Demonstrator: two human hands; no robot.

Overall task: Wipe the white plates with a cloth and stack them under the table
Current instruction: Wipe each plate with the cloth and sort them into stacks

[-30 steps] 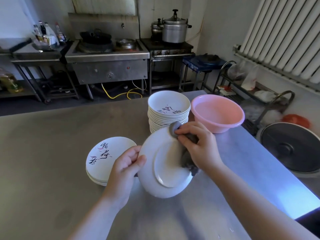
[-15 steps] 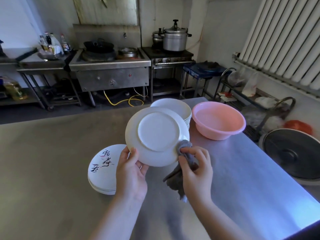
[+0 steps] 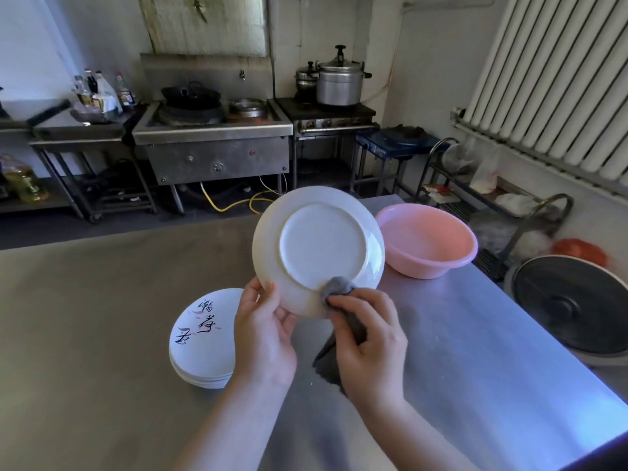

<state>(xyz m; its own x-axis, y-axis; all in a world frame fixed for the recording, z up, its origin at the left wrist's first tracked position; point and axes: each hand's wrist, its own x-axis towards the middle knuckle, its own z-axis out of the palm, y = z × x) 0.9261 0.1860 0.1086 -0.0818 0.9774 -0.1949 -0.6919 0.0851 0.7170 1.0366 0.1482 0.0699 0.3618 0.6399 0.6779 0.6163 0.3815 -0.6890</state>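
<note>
**Wiping the underside of a raised plate**

Turning the round white ceramic plate (image 3: 323, 246) upright and lifting it has brought its foot ring to face me; a second ago it was tilted low over the table. The remaining stack of unwiped plates, visible then, is now hidden behind it. From left to right: the short stack of white plates with brush lettering (image 3: 204, 338) lies on the brushed steel table (image 3: 85, 317), presumably those already wiped. My left hand (image 3: 265, 338) pinches the lower left rim of the raised plate, thumb on the back. My right hand (image 3: 368, 345) grips the bunched grey cloth (image 3: 336, 288) and presses it to the lower rim, where it has slid down from the top edge. The pink plastic basin (image 3: 428, 241) stands just beside the plate. I judge the wipe nearly done. The table's left is open; its right edge lies near my right forearm.
</note>
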